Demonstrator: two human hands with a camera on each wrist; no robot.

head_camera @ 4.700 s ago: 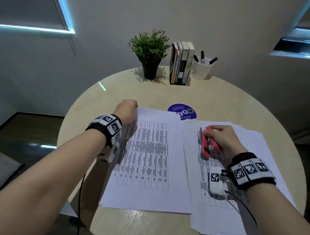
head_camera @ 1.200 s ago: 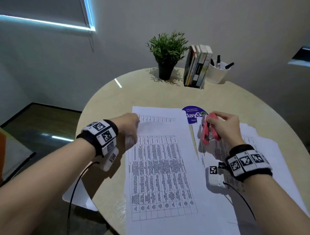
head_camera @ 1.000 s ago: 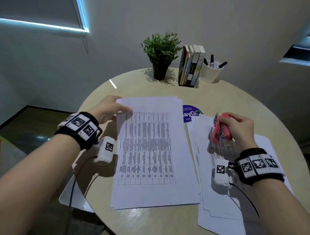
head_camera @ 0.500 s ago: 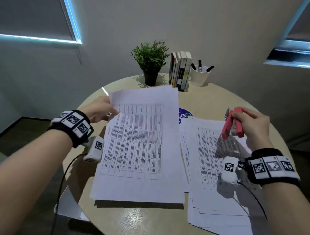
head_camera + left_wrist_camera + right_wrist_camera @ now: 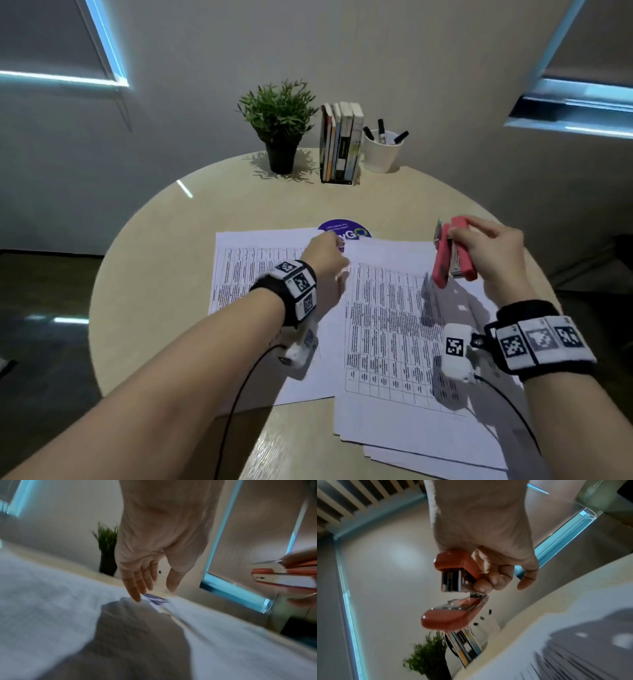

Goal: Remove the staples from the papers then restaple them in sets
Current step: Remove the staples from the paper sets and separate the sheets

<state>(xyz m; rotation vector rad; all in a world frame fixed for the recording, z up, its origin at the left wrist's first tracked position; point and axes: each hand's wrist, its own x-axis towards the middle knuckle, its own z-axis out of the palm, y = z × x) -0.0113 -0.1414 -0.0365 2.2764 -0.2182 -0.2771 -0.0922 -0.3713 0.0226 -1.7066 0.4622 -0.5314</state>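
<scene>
A set of printed papers [image 5: 246, 274] lies flat on the left of the round table [image 5: 239, 198]. A thicker stack of papers [image 5: 394, 325] lies on the right. My left hand [image 5: 325, 253] hovers at the gap between the two, by the right stack's top left corner. In the left wrist view its fingers [image 5: 137, 585] are straight, the thumb apart, and it holds nothing. My right hand [image 5: 489, 250] grips a red stapler [image 5: 448, 257] lifted above the right stack's far edge. The stapler [image 5: 458, 572] hangs nose down with its base swung away from the top.
A potted plant [image 5: 279, 126], a row of books [image 5: 340, 144] and a white cup of markers [image 5: 382, 150] stand at the table's far edge. A purple round sticker [image 5: 352, 230] shows just beyond the papers. Cables trail from both wrist cameras.
My left hand has laid the lifted paper set down on the left, let go and moved right to the other stack's corner. The right hand still holds the stapler raised.
</scene>
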